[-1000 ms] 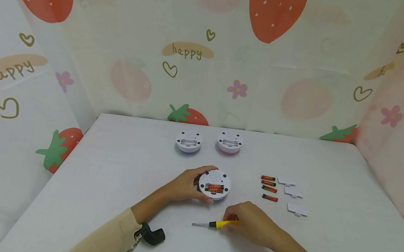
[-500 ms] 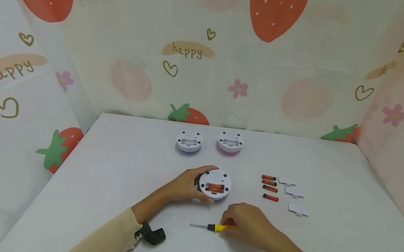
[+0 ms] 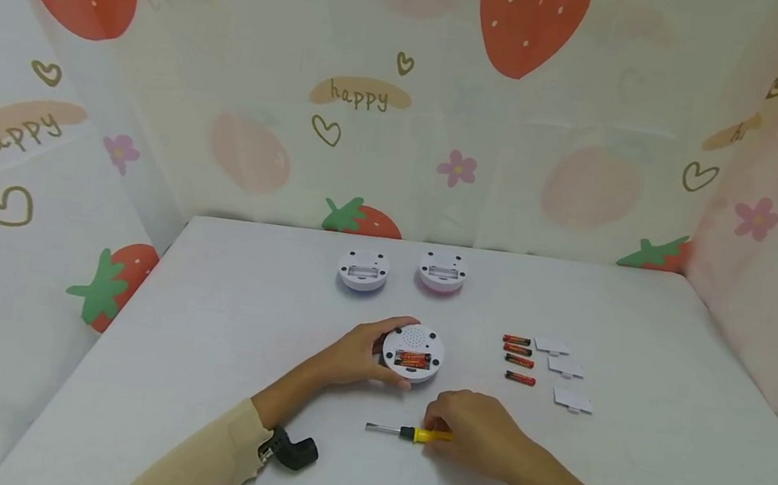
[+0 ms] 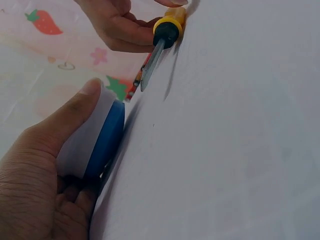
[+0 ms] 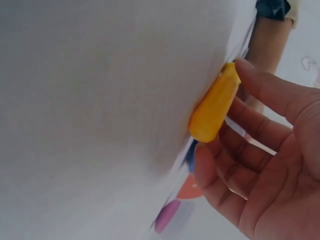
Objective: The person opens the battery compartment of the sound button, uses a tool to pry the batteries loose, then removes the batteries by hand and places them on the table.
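My left hand (image 3: 360,357) holds a round white device (image 3: 414,340) by its left side, thumb at the near edge. Its underside faces up, with speaker holes, dark feet and an uncovered compartment holding two red batteries (image 3: 413,360). The left wrist view shows a blue lower band (image 4: 106,140) on it. Nearer to me, my right hand (image 3: 476,428) has its thumb and curled fingers about the yellow handle of a flat-blade screwdriver (image 3: 420,436). The blade points left, and the screwdriver lies at table level. In the right wrist view, the handle (image 5: 215,105) is between thumb and fingers.
Two similar round devices, one on the left (image 3: 363,270) and one on the right (image 3: 442,272), stand at the back with vacant compartments. Several loose red batteries (image 3: 518,360) lie right of the held device. Beside them are three white compartment covers (image 3: 565,367). Patterned cloth (image 3: 372,137) walls the table.
The right hand has brought the screwdriver slightly left and from a slant to level with the table. The left hand and the device have stayed in place.
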A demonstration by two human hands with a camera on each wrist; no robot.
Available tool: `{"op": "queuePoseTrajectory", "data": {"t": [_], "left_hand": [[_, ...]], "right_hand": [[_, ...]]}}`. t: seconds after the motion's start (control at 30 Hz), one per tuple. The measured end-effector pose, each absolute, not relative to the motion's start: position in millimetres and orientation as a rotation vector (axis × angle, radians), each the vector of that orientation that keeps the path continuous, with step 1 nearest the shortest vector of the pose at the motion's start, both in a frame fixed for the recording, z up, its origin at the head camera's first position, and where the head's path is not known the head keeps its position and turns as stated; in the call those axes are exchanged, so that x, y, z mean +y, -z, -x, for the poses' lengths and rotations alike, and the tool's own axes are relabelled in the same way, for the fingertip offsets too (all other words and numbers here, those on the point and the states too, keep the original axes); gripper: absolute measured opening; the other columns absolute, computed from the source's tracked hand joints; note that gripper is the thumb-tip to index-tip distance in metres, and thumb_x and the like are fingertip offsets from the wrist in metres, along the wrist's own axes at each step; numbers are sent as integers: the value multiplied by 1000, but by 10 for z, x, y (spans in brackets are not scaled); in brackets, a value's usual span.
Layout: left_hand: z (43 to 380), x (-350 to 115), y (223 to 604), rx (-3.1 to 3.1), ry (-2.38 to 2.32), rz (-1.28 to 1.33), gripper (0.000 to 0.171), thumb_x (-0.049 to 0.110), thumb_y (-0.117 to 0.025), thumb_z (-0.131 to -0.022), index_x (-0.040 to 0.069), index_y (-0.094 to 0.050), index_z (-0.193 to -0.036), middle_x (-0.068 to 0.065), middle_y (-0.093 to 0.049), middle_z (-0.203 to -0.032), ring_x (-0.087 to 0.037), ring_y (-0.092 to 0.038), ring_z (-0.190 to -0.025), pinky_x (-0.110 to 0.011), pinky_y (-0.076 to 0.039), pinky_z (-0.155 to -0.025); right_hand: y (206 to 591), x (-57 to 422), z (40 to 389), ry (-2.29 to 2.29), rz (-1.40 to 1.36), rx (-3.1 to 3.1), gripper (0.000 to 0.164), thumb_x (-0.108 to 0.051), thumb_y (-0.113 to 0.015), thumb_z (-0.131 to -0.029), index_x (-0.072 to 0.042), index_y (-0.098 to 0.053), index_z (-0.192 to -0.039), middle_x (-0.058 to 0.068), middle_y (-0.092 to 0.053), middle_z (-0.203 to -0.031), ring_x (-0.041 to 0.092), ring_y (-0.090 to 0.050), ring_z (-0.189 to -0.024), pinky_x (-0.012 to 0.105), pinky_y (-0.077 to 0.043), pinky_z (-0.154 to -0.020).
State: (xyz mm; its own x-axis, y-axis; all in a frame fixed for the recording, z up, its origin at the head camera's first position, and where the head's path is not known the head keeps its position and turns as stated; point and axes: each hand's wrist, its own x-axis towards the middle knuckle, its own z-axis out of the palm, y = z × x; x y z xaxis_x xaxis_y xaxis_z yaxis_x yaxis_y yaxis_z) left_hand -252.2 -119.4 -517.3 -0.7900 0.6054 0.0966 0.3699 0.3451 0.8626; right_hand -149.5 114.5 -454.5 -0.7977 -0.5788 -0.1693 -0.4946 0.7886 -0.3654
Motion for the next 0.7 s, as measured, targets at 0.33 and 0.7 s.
{"op": "queuePoseTrajectory", "data": {"t": [0.33,0.7], "left_hand": [[2508,-1178,5196,2352,-1430,-853,96,29,-93,-74,22,-42,-155,5,-48,-153,-9,-44,-140,-33,-33,-118],[2517,-1189,5184,2371,-1405,-841,96,32,-92,-75,23,-41,-155,5,-48,-152,-10,-47,-136,-36,-34,-118]], "right_hand": [[4385,1194,1560,438,737,2713,15,-27,-84,-85,-20,-78,-96,-14,-56,-71,10,-52,-70,26,-47,-64],[4080,1338,1917,684,754,2868,22,-20,-81,-88,-14,-77,-108,-10,-62,-79,12,-54,-73,24,-50,-60]]}}
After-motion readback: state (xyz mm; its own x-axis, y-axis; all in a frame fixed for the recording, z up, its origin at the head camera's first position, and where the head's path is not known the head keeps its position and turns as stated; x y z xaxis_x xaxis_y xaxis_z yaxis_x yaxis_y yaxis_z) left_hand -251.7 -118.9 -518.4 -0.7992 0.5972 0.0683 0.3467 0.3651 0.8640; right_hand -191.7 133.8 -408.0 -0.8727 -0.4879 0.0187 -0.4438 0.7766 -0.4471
